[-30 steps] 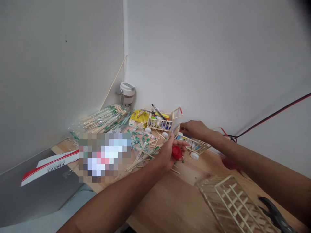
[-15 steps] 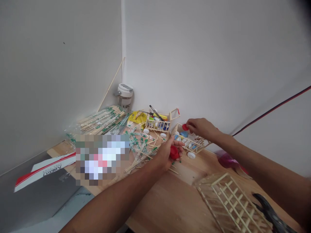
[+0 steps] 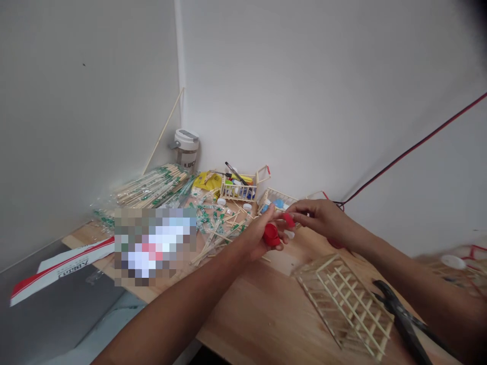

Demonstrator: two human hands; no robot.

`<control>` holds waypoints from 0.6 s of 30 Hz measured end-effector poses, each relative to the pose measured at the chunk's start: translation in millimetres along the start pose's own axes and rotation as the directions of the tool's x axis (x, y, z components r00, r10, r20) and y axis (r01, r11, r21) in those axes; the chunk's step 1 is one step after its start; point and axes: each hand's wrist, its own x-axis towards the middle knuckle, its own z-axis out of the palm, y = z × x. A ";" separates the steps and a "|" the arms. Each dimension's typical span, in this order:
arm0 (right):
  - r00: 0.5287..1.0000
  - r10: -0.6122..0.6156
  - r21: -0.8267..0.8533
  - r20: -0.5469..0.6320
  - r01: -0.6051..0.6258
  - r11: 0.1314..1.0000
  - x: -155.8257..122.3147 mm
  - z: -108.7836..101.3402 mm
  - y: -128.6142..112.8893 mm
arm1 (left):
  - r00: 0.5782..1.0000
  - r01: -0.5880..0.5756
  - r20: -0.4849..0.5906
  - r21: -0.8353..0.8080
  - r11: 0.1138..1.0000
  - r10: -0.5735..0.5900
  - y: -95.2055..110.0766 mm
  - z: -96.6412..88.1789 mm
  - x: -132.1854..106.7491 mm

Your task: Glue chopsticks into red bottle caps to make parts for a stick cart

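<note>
My left hand (image 3: 262, 238) is curled palm up around red bottle caps (image 3: 271, 234), at least one of which faces me with its hollow side. Close beside it, my right hand (image 3: 314, 218) pinches another red bottle cap (image 3: 288, 219) between thumb and fingers. Behind both hands stands a small cart of thin wooden sticks (image 3: 279, 195) with light blue pieces inside, partly covered by the hands. Left of it is a second stick cart (image 3: 239, 191) on white cap wheels, loaded with caps and a black pen.
A stick lattice frame (image 3: 346, 299) and black-handled pliers (image 3: 399, 314) lie at the front right. Bagged chopsticks (image 3: 152, 187), a lidded jar (image 3: 186, 148), a yellow packet (image 3: 207, 181) and loose sticks with wrappers (image 3: 213, 223) crowd the left. A red-black cable (image 3: 411, 152) runs along the wall.
My right hand has come down from over the stick cart to my left hand, bringing the red cap with it. The view has shifted slightly right.
</note>
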 end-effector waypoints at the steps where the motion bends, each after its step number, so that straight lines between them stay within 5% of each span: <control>1: 1.000 -0.016 -0.066 -0.018 0.015 0.998 -1.9 2.6 -2.4 | 1.000 0.011 0.017 0.007 1.000 -0.011 -0.2 0.8 -0.7; 6: 0.997 -0.079 -0.314 -0.010 0.072 0.947 -8.6 13.7 -7.7 | 0.999 -0.005 0.032 0.107 0.994 0.001 -2.9 1.7 -3.9; 12: 0.971 -0.051 -0.231 -0.232 -0.004 0.973 -41.3 5.4 -15.4 | 0.998 -0.001 0.070 0.157 0.988 -0.010 -5.1 1.6 -5.2; 15: 0.882 0.099 -0.133 -0.461 -0.179 0.975 -74.0 -1.6 -22.9 | 0.993 -0.064 0.110 0.222 0.973 0.040 -1.5 4.4 -7.3; 18: 0.719 0.258 -0.013 -0.646 -0.348 0.937 -117.6 -5.4 -22.1 | 0.988 -0.109 0.143 0.333 0.937 0.064 5.3 8.9 -10.9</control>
